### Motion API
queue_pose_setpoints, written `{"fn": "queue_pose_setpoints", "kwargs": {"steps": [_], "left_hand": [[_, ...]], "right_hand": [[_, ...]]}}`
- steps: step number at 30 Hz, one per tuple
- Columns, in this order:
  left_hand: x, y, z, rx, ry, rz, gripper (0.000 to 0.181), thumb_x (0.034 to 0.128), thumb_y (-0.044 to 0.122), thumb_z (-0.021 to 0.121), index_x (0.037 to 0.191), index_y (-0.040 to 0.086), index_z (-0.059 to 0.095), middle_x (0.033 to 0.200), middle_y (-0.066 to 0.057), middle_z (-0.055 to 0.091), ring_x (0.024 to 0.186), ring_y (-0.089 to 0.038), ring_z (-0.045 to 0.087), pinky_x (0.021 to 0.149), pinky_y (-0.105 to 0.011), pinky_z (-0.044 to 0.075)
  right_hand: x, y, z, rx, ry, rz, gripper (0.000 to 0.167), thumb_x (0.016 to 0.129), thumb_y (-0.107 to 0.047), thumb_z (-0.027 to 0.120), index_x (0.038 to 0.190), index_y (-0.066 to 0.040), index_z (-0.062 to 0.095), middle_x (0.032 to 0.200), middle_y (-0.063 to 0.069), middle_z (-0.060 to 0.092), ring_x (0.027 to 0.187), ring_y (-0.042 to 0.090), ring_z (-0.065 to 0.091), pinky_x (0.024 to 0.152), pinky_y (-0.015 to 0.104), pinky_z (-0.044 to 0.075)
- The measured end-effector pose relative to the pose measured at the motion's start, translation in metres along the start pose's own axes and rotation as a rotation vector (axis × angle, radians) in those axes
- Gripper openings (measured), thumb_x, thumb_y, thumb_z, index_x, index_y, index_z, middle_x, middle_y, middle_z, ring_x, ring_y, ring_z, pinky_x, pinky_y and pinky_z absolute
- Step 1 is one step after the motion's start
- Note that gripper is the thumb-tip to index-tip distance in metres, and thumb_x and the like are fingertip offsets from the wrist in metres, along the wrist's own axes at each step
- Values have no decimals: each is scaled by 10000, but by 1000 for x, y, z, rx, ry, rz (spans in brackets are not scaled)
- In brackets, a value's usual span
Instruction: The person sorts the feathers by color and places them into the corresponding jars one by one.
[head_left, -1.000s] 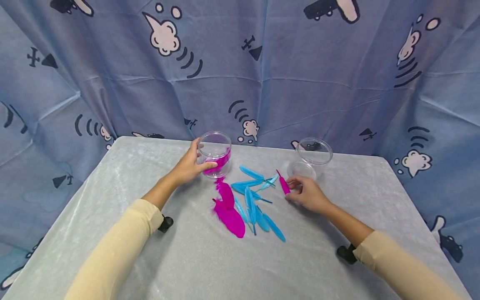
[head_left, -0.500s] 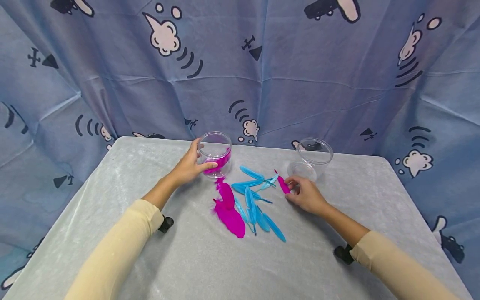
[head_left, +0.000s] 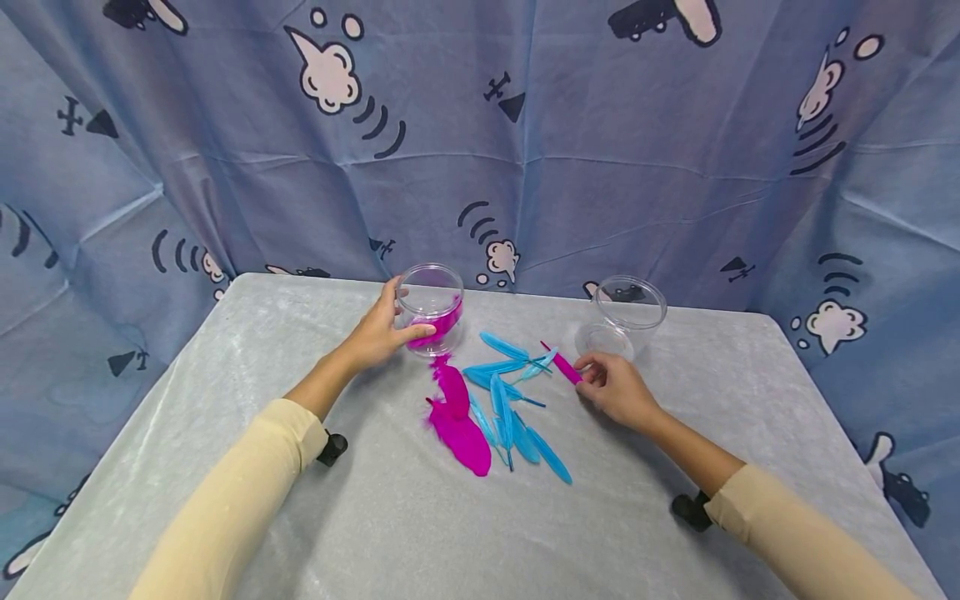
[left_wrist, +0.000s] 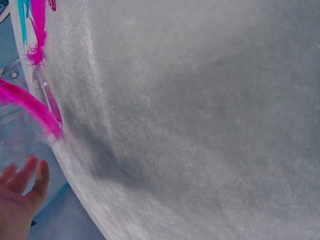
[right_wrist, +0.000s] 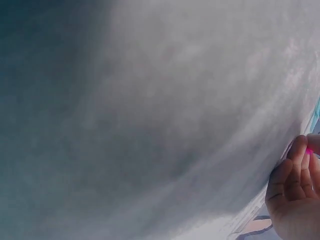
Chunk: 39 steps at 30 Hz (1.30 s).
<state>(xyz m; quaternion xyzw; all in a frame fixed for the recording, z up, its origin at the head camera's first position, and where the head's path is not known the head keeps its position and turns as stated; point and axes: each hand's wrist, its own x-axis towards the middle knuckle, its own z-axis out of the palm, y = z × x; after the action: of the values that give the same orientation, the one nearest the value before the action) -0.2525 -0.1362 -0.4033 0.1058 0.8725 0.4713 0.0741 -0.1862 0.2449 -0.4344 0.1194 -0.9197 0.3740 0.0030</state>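
Observation:
In the head view, my left hand point(head_left: 375, 335) holds a clear plastic jar point(head_left: 431, 287) by its left side, thumb in front. A curved magenta feather point(head_left: 442, 321) lies inside that jar. The left wrist view also catches the left hand point(left_wrist: 22, 195) below the jar's magenta feather point(left_wrist: 30, 105). Between thumb and fingers, my right hand point(head_left: 617, 390) pinches the end of a magenta feather point(head_left: 562, 363), whose quill points up and left. In the right wrist view, the right hand point(right_wrist: 295, 185) shows just a speck of magenta at its fingertips.
Two more magenta feathers point(head_left: 462, 437) overlap in front of the held jar. Several blue feathers point(head_left: 504, 408) are scattered between the hands. A second clear jar point(head_left: 637, 321) stands beyond my right hand at the back of the grey-covered table point(head_left: 375, 517). A patterned blue curtain point(head_left: 435, 183) hangs behind.
The magenta feather in my right hand has swung leftward at its quill end, lying more slanted. That hand has shifted slightly; the left hand and jar stay put.

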Motion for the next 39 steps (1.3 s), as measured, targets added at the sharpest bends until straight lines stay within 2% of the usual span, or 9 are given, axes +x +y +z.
{"fn": "queue_pose_setpoints", "kwargs": {"steps": [5,8,12,18,27,32,35,39], "left_hand": [[1,-1,1,0,1,-1,1031,880,405,756,1584,133,54,1597,-177,255,1413,-412,346,1116,-580,325],[1,-1,1,2,0,-1,1028,885,404,752,1585,132,50,1598,-179,252,1414,-412,344,1117,-577,326],[1,-1,1,2,0,0,1025,885,401,752,1584,132,52,1598,-177,253,1413,-407,347,1118,-571,328],[0,1,0,-1,-3,1,1024,885,401,751,1584,138,51,1601,-168,253,1415,-406,342,1117,-579,324],[0,-1,1,-4,-5,3,1025,884,402,753,1584,137,52,1599,-173,253,1413,-407,345,1122,-577,317],[1,-1,1,-7,-2,1,1029,881,409,754,1585,139,55,1600,-170,252,1414,-404,345,1122,-576,319],[1,-2,0,-8,-3,-1,1030,880,415,753,1585,141,54,1602,-165,251,1415,-401,341,1120,-578,320],[0,-1,0,-7,-5,-6,1032,881,418,751,1586,144,49,1606,-156,250,1419,-397,338,1119,-577,323]], "right_hand": [[-2,-2,-4,39,0,21,192,836,75,702,1023,54,661,773,86,629,647,184,561,516,239,483],[-3,-5,-9,38,12,14,195,841,78,693,1033,54,667,797,96,645,661,183,571,536,234,489],[-2,-12,-18,28,47,-27,181,845,86,669,1023,57,677,813,113,656,703,186,571,601,212,484],[-1,-24,-32,38,95,-80,177,833,100,666,1004,60,682,800,108,658,684,165,569,621,176,478],[-1,-38,-50,48,110,-44,177,865,68,677,1042,56,677,822,129,669,671,171,606,588,189,498],[1,-42,-55,61,113,-53,186,872,68,678,1057,55,671,826,143,677,659,216,636,570,195,497],[3,-45,-57,80,101,-44,191,878,60,678,1068,50,665,836,150,680,666,231,650,581,196,500],[5,-52,-60,149,52,14,208,905,26,665,1110,53,650,885,181,674,684,180,660,636,204,532]]}}
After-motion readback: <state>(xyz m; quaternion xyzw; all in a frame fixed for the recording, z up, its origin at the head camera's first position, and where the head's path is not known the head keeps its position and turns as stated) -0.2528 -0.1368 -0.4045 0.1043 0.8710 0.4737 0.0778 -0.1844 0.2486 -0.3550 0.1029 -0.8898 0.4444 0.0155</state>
